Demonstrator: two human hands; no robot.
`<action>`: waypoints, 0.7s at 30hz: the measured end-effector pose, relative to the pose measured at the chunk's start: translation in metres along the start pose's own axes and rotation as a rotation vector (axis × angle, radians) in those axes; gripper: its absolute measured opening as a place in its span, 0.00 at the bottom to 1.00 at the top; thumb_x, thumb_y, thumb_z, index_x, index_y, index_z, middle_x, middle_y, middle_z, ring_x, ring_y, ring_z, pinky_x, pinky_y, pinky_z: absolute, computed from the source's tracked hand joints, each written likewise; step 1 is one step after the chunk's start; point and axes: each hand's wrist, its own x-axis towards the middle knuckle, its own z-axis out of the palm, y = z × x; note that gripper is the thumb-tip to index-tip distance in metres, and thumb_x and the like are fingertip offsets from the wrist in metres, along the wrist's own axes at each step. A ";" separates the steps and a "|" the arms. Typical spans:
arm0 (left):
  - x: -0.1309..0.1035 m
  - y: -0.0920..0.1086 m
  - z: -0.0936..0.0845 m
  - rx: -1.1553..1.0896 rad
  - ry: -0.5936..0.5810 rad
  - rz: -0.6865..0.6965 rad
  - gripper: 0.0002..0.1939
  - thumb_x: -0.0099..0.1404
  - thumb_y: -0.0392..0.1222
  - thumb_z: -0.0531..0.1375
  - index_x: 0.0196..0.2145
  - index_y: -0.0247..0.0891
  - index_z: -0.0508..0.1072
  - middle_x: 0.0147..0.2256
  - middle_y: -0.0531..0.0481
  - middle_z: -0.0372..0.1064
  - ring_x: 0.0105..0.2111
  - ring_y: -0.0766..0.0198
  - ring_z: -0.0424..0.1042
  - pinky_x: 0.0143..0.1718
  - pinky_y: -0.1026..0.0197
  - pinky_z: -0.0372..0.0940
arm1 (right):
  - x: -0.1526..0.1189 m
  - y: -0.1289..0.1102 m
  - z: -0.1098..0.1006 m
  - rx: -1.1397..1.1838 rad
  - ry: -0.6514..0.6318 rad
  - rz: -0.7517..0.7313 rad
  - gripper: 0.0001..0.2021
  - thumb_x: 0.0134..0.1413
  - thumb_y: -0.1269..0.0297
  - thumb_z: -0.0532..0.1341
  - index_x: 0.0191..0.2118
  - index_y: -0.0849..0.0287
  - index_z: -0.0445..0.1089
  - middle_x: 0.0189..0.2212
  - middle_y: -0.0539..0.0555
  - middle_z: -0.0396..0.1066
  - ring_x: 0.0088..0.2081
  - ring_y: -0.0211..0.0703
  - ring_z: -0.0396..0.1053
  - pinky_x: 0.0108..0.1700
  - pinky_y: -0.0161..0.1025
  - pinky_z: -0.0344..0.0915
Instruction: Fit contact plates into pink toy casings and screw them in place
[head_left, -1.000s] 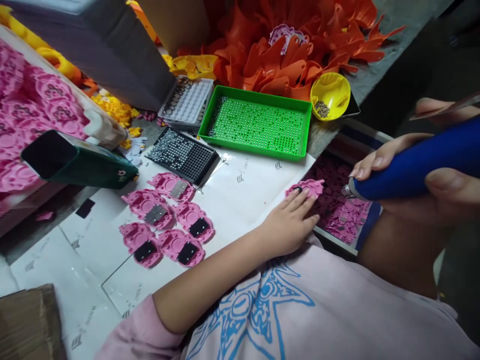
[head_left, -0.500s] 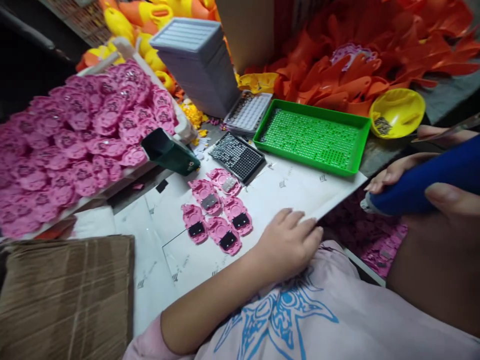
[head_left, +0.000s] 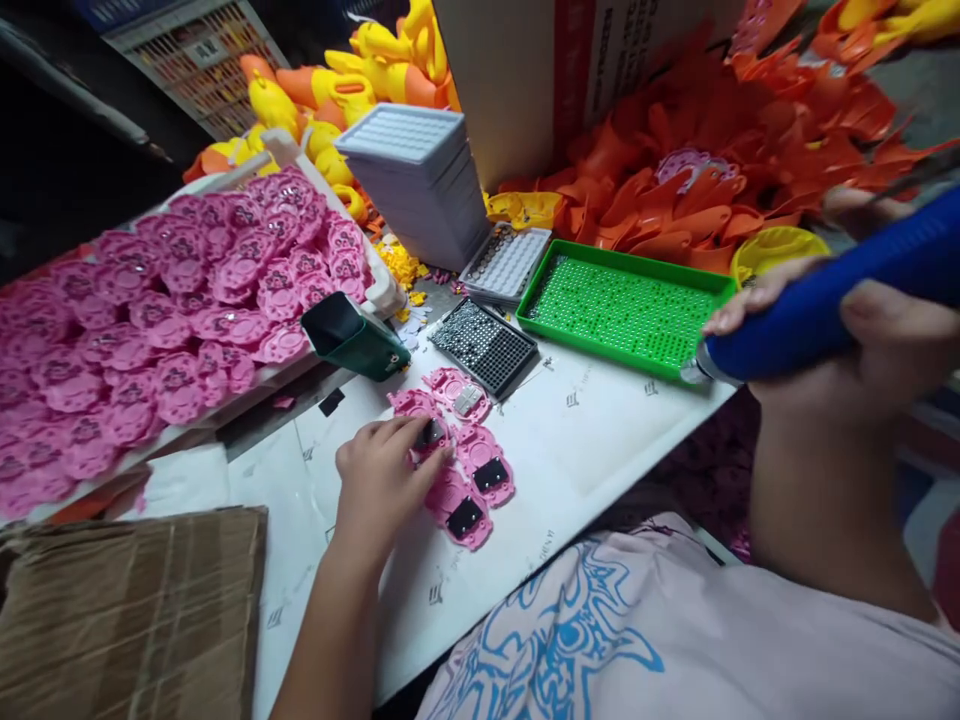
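Note:
My left hand reaches over a group of pink plastic casings, fingers stretched forward and thumb apart. It covers part of the group; its fingertips are at a casing with a dark plate, but firm contact cannot be made out. Beside it lie casings with black plates and one with a silver plate. My right hand is wrapped round a blue electric screwdriver, whose metal nose points left, over the corner of the green tray.
A black perforated tray with small silver pieces sits behind the casings. A dark green container stands beside it. Stacked grey trays, a crate of pink parts, orange parts and a yellow bowl surround the table. Cardboard lies front left.
My left hand has moved left from the table's front edge onto the pink casings. My right hand has brought the screwdriver up and left, nearer the green tray. The camera view has shifted slightly.

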 end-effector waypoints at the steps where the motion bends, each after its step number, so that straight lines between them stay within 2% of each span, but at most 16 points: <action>1: 0.000 -0.001 0.001 0.003 0.033 0.026 0.19 0.62 0.50 0.58 0.48 0.40 0.73 0.44 0.44 0.73 0.47 0.48 0.67 0.45 0.48 0.57 | 0.006 0.004 0.005 0.001 -0.001 -0.039 0.11 0.30 0.67 0.60 0.28 0.57 0.69 0.18 0.47 0.68 0.17 0.40 0.65 0.14 0.38 0.62; 3: 0.000 -0.001 0.000 0.015 0.118 0.091 0.18 0.62 0.49 0.58 0.47 0.39 0.72 0.40 0.45 0.75 0.44 0.49 0.68 0.44 0.48 0.56 | 0.019 0.017 0.012 -0.017 0.008 -0.097 0.04 0.35 0.66 0.59 0.24 0.58 0.65 0.15 0.47 0.67 0.16 0.39 0.65 0.15 0.37 0.62; 5: -0.001 0.004 -0.006 0.011 0.234 0.161 0.18 0.61 0.48 0.60 0.46 0.38 0.72 0.38 0.44 0.75 0.41 0.50 0.69 0.43 0.48 0.57 | 0.031 0.034 0.015 -0.025 0.047 -0.111 0.04 0.38 0.65 0.59 0.23 0.58 0.63 0.15 0.47 0.67 0.15 0.40 0.65 0.15 0.37 0.61; 8: -0.007 0.029 -0.020 -0.099 0.364 0.283 0.15 0.60 0.43 0.62 0.45 0.36 0.72 0.40 0.43 0.73 0.42 0.51 0.67 0.45 0.48 0.58 | 0.046 0.060 0.016 -0.044 0.090 -0.083 0.07 0.40 0.64 0.61 0.28 0.57 0.62 0.15 0.45 0.67 0.14 0.38 0.64 0.16 0.36 0.62; 11: -0.017 0.068 -0.024 -0.263 0.280 0.513 0.14 0.60 0.38 0.61 0.45 0.37 0.72 0.41 0.44 0.72 0.42 0.53 0.66 0.44 0.49 0.59 | 0.052 0.080 0.014 -0.093 0.057 -0.033 0.10 0.41 0.62 0.63 0.29 0.54 0.60 0.15 0.42 0.67 0.14 0.35 0.63 0.17 0.36 0.63; 13: -0.022 0.094 -0.017 -0.360 0.175 0.602 0.12 0.61 0.37 0.60 0.44 0.36 0.72 0.40 0.44 0.72 0.42 0.53 0.66 0.44 0.49 0.60 | 0.053 0.089 0.013 -0.127 0.026 -0.005 0.12 0.40 0.60 0.64 0.29 0.52 0.60 0.16 0.41 0.67 0.15 0.35 0.63 0.18 0.36 0.63; 15: -0.025 0.114 -0.005 -0.381 0.123 0.645 0.11 0.61 0.36 0.59 0.43 0.35 0.72 0.39 0.45 0.72 0.40 0.54 0.66 0.42 0.50 0.61 | 0.053 0.094 0.011 -0.149 0.009 0.005 0.12 0.41 0.58 0.64 0.30 0.52 0.60 0.17 0.42 0.66 0.16 0.35 0.64 0.18 0.37 0.64; 18: -0.027 0.132 0.014 -0.372 0.105 0.697 0.10 0.62 0.36 0.57 0.41 0.35 0.72 0.37 0.45 0.71 0.38 0.55 0.65 0.37 0.51 0.61 | 0.053 0.098 0.010 -0.171 -0.019 0.006 0.13 0.42 0.56 0.63 0.32 0.53 0.60 0.17 0.41 0.66 0.16 0.37 0.66 0.18 0.36 0.64; 21: -0.030 0.141 0.028 -0.380 0.126 0.681 0.10 0.62 0.36 0.57 0.42 0.34 0.72 0.37 0.44 0.71 0.38 0.55 0.65 0.37 0.51 0.62 | 0.054 0.098 0.009 -0.177 -0.051 0.005 0.13 0.42 0.57 0.63 0.32 0.54 0.59 0.17 0.41 0.66 0.16 0.37 0.67 0.18 0.35 0.65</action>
